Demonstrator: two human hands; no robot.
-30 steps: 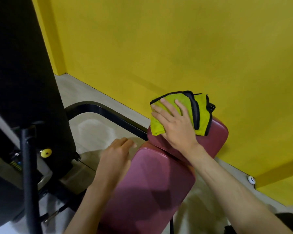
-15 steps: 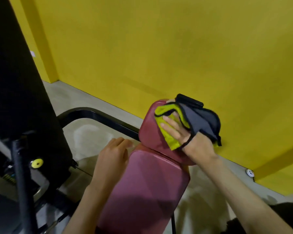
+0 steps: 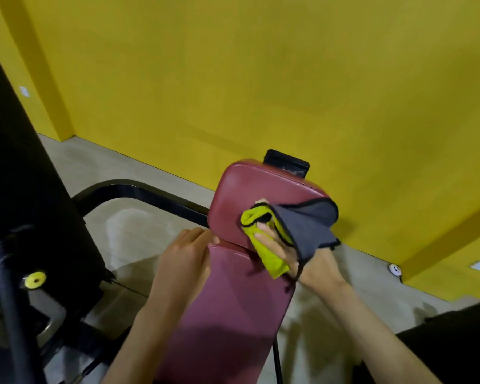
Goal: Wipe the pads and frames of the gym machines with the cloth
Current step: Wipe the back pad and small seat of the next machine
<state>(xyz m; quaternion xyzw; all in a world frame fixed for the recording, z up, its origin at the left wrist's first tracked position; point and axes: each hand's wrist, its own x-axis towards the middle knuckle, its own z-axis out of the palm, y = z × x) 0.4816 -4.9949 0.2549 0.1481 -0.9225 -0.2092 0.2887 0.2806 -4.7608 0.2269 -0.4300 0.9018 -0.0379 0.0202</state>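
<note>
A maroon upper pad point(image 3: 250, 189) tilts up at the end of a longer maroon pad point(image 3: 233, 309) of a gym machine. My right hand point(image 3: 299, 259) grips a yellow-green and grey cloth point(image 3: 294, 231) with black trim and holds it against the lower right part of the upper pad, near the gap between the two pads. The grey side drapes over the back of that hand. My left hand point(image 3: 183, 256) rests on the left edge of the long pad, fingers pointing at the gap.
A black curved frame tube point(image 3: 139, 192) runs along the floor behind the pads. A black bracket point(image 3: 286, 163) sticks up behind the upper pad. At left stand a black weight-stack column point(image 3: 20, 167) and a yellow knob point(image 3: 35, 279). The yellow wall point(image 3: 261, 79) is close behind.
My right hand has drawn the cloth down from the top of the upper pad to its lower right part. The cloth flipped, showing its grey side. My left hand stayed put.
</note>
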